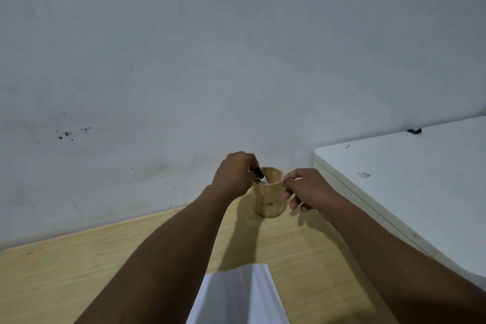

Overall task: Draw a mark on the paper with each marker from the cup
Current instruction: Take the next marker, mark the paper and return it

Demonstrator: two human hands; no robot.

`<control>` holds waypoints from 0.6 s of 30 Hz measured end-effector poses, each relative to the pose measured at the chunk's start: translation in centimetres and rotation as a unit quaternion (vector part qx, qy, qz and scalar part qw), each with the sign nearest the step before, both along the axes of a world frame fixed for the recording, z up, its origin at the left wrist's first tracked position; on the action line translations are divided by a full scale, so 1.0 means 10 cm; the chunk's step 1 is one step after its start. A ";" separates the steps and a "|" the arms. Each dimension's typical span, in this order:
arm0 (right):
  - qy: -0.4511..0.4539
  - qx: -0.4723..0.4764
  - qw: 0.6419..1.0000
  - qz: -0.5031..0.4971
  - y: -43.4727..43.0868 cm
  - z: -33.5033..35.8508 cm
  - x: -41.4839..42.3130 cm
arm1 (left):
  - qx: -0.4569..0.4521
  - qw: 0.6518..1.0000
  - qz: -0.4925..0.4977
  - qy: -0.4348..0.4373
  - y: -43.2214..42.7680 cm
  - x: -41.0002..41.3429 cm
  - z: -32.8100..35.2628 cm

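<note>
Cup (268, 193): smooth pale wood, round and slightly barrel-shaped, standing upright on the desk just below the middle of the frame.
Marker (260, 176): black cap end, white barrel with dark print too small to read; tilted, its lower part inside the cup's mouth.
Left hand (234, 175): fingers pinched around the marker's top.
Right hand (306, 190): curled loosely beside the cup's right wall; whether it touches or grips, I cannot tell.
Paper (240, 294): white, creased sheet, bottom centre.
Desk (79, 271): light wood grain.
Wall (236, 47): grey, scuffed, with black specks at left.
White table (407, 179): matte, rounded corner, at right.
</note>
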State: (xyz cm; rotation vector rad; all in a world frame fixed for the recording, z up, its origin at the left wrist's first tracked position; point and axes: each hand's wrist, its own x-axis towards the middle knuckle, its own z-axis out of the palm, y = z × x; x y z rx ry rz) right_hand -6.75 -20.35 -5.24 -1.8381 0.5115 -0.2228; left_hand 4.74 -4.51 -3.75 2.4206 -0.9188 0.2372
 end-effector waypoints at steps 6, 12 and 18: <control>-0.009 0.027 1.000 0.011 0.10 0.21 0.04 | -0.084 0.996 0.015 -0.038 0.05 -0.05 0.23; 0.000 0.213 0.971 0.108 0.62 0.47 0.04 | -0.181 0.980 0.030 -0.071 0.48 -0.26 0.78; -0.073 0.481 0.865 0.117 1.50 0.45 0.09 | -0.271 0.959 0.021 0.084 1.23 -0.56 0.80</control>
